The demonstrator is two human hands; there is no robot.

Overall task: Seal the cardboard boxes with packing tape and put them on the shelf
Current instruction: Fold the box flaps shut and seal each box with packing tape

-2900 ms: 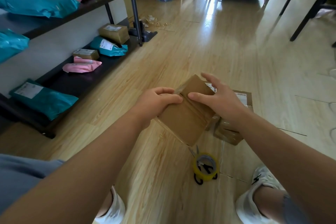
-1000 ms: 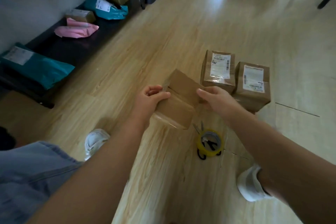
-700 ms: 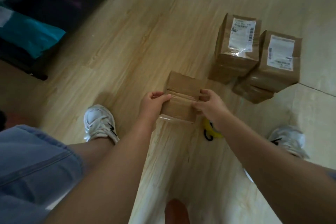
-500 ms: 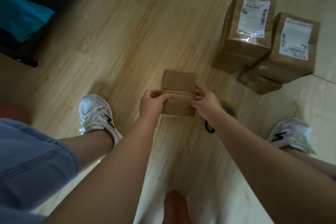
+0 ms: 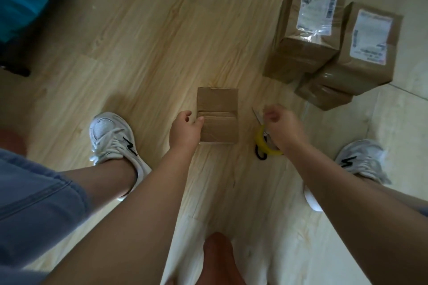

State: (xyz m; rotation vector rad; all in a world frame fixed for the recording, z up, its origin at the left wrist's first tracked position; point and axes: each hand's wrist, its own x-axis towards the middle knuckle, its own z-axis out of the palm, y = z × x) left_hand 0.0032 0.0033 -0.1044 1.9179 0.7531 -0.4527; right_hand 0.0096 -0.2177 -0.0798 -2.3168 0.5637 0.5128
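Head view. Cardboard box (image 5: 217,114): flat on wooden floor (image 5: 139,41), centre, between two white shoes (image 5: 111,136). Bare floor beyond and to left, up to dark shelf (image 5: 14,60) at left edge. Labelled boxes (image 5: 308,37): stacked upper right, well apart from it. Left hand (image 5: 185,132): at box's left edge, thumb touching, fingers (image 5: 186,114) loosely curled, nothing gripped. Right hand (image 5: 281,127): blurred, over yellow tape roll (image 5: 257,140) and scissors (image 5: 256,115), just right of box. Grip cannot be told.

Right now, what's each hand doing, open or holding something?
Left hand: open, thumb against the small box.
Right hand: blurred above the tape roll; cannot tell.
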